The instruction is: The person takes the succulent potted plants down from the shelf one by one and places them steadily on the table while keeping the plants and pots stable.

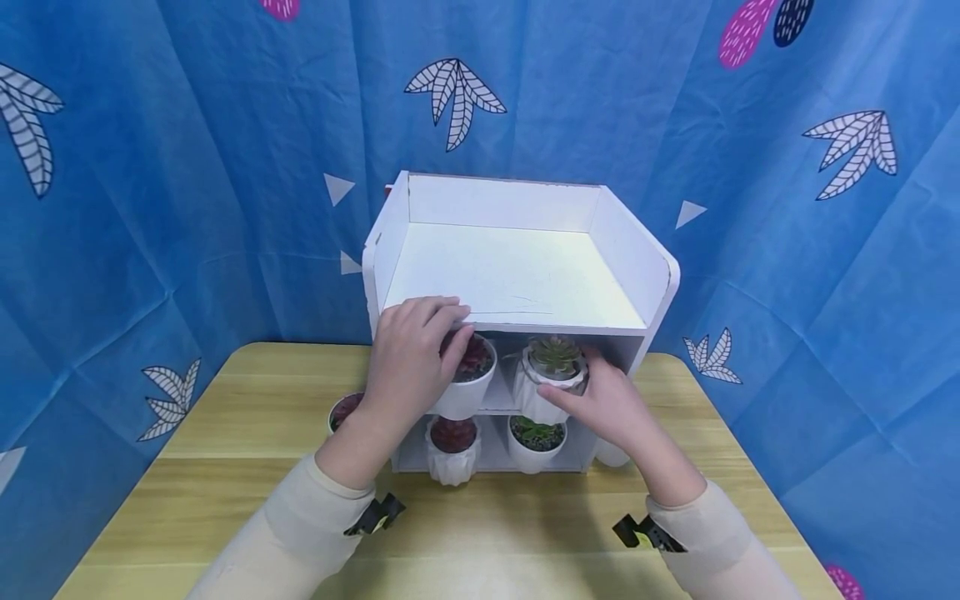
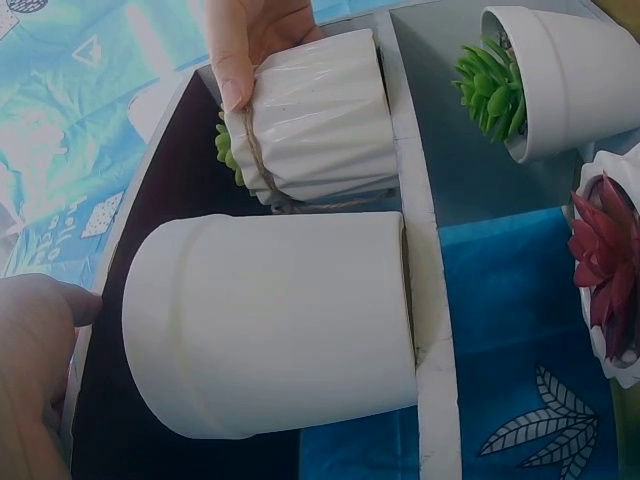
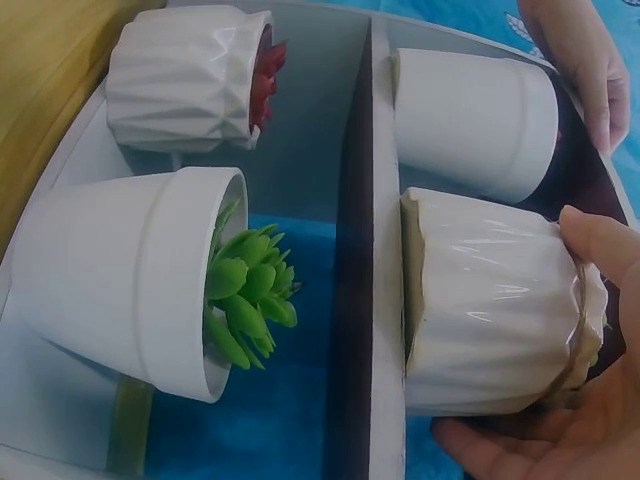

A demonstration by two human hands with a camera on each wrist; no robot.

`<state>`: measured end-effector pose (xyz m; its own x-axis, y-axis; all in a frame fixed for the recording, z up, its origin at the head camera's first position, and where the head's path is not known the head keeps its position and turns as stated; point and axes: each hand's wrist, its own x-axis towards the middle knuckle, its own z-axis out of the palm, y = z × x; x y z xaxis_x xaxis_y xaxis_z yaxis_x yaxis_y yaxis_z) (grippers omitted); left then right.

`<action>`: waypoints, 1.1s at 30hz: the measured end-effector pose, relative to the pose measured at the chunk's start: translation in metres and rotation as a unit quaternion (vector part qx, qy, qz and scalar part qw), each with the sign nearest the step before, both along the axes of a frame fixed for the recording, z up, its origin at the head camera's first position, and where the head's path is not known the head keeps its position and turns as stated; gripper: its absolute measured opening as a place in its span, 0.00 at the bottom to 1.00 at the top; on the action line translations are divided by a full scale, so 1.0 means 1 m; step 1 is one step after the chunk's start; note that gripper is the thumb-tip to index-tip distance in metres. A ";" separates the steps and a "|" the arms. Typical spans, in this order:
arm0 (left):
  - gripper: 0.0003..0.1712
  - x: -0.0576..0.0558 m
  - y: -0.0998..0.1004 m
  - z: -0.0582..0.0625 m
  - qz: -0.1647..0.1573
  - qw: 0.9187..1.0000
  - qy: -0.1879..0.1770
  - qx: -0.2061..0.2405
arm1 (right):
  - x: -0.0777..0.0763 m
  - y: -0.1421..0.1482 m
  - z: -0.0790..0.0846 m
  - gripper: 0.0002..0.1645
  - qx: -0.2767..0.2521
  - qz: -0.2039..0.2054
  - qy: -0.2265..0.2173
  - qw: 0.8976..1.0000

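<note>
Shelf (image 1: 510,275) is white-painted board, three tiers, edges chipped, standing on a wood-grain table (image 1: 487,550). Right hand (image 1: 615,404) grips a pleated pot (image 1: 536,400), thumb across the front, fingers round the side: glossy white, angular folds, twine (image 2: 253,155) tied below the rim, rosette-shaped green succulent (image 1: 555,354) on top. It's upright at the middle tier's front edge, toward the right end. Left hand (image 1: 412,350) is loosely bent, thumb spread from fingers, resting on the top tier's front edge near the left corner; no pot in its grasp. Smooth pot (image 1: 465,397), white, banded rim, dark-red plant, sits on the middle tier just below that thumb, left of the pleated one. Bottom tier, near front edge: faceted pot (image 1: 453,468) with pointed red leaves, left; tapered pot (image 1: 534,456) with fleshy green leaves over gritty soil, right. On the table: red-planted pot (image 1: 341,408) by the shelf's left side, partly hidden white pot (image 1: 612,454) by its right. Creased blue fabric (image 1: 262,125) behind, leaf print.
</note>
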<state>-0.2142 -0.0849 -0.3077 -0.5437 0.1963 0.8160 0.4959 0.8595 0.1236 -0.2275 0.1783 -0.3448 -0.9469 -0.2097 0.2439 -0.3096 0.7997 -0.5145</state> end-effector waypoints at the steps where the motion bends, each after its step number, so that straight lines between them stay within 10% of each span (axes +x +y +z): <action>1: 0.18 0.000 0.000 0.000 0.000 1.000 0.000 0.000 | 0.000 0.000 0.000 0.63 -0.001 0.000 -0.002 1.000; 33: 0.19 0.002 -0.002 0.001 0.003 1.000 -0.011 -0.005 | 0.009 0.005 0.002 0.62 -0.050 -0.007 -0.018 0.999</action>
<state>-0.2124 -0.0865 -0.3065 -0.5634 0.2002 0.8015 0.4871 0.8641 0.1266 -0.2180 0.1832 -0.3432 -0.9580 -0.1732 0.2284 -0.2788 0.7481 -0.6022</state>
